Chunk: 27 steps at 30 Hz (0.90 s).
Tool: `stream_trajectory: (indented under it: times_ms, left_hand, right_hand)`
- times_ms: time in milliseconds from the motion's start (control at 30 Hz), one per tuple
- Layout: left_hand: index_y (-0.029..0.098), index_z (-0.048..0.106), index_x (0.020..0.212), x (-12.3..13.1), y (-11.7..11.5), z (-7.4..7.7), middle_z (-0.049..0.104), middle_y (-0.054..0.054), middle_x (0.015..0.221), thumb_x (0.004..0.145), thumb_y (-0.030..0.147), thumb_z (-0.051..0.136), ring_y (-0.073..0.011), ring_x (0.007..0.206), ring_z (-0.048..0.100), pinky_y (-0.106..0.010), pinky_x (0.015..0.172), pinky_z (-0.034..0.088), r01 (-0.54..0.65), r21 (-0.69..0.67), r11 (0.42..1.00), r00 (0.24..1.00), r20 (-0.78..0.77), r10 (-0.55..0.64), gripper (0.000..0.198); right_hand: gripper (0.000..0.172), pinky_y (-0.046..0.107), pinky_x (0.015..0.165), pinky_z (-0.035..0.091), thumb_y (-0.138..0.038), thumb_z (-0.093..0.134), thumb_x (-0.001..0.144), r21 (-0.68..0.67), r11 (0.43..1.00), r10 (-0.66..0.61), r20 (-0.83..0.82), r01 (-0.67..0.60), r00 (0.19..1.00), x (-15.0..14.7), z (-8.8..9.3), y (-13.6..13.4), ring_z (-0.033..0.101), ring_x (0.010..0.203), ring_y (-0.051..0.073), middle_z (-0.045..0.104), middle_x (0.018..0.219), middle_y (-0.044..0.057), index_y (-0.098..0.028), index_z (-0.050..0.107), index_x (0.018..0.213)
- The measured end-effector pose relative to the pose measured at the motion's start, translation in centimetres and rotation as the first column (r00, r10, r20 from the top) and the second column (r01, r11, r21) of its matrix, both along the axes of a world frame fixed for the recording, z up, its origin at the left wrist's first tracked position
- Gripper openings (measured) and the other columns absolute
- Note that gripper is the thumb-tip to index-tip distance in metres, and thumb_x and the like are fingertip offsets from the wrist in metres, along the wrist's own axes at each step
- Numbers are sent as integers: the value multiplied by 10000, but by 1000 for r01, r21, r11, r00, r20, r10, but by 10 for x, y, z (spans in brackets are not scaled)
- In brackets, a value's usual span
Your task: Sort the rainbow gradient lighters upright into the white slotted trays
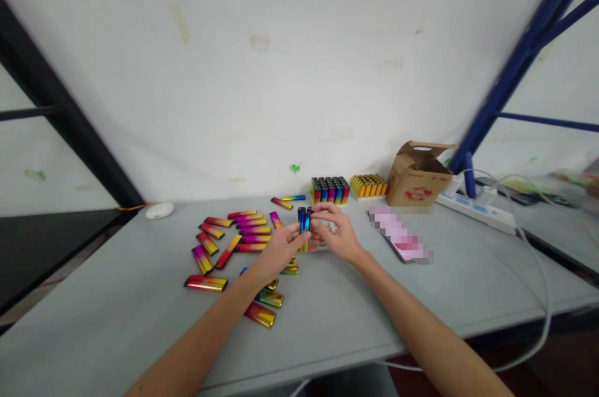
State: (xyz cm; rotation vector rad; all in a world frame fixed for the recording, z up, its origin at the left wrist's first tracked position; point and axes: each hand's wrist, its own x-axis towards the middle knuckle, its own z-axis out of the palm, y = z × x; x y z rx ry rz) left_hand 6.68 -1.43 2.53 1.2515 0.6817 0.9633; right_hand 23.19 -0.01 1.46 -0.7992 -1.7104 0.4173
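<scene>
Both hands, left hand [279, 249] and right hand [336, 231], grasping blue lighter [304, 221] above table [116, 316].

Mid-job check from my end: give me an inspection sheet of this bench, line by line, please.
Surface: grey table, one level top against a white wall.
Job's things: blue lighter held upright between both hands; loose rainbow sleeves scattered left of the hands; tray of upright lighters and a tray of yellow lighters by the wall.
Clutter: open cardboard box; white oval object; phone, blurred out.
Grippers: left hand and right hand both pinch the blue lighter.
Cables: power strip with a white cable looping over the table edge.
Surroundings: blue rack frame right, black frame left.
</scene>
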Motion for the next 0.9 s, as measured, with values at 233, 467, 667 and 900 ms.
stream_trajectory:
  times_ms: [233, 467, 667, 900]
  left_hand:
    - [129, 708, 872, -3, 2, -3, 728, -69, 765, 681, 287, 791, -217, 730, 702, -289, 629, 561, -7, -10, 1000, 996, -86, 6, 262]
    - [121, 710, 803, -7, 4, 1, 745, -99, 759, 720, 304, 767, -207, 698, 709, -276, 623, 558, -90, -25, 996, 988, -131, 86, 210]
    - [122, 717, 776, -23, 17, 7, 716, -60, 647, 761, 181, 679, -153, 582, 658, -226, 566, 509, -361, 115, 925, 918, -132, 375, 73]
    - [155, 709, 682, -34, 30, 3, 686, -15, 593, 716, 100, 664, -148, 592, 636, -214, 597, 497, -535, 228, 814, 802, -168, 574, 79]
  right_hand:
    - [152, 375, 922, 472, -349, 646, 812, -66, 997, 23, -74, -28, 997, -6, 2, 0, 629, 970, 199, 654, 1011, 86, -201, 681, 814]
    - [277, 332, 781, 528, -420, 610, 827, -171, 982, -120, -272, 74, 955, 15, 3, 18, 651, 877, 200, 686, 967, 81, -189, 643, 975]
    - [334, 351, 742, 536, -474, 621, 798, -243, 938, -311, -264, 249, 913, 34, -13, 38, 653, 748, 202, 702, 844, 86, -161, 640, 913]
    - [279, 366, 770, 529, -397, 594, 821, -229, 946, -247, -47, 230, 968, 26, -29, 37, 671, 796, 219, 729, 877, 102, -154, 670, 938]
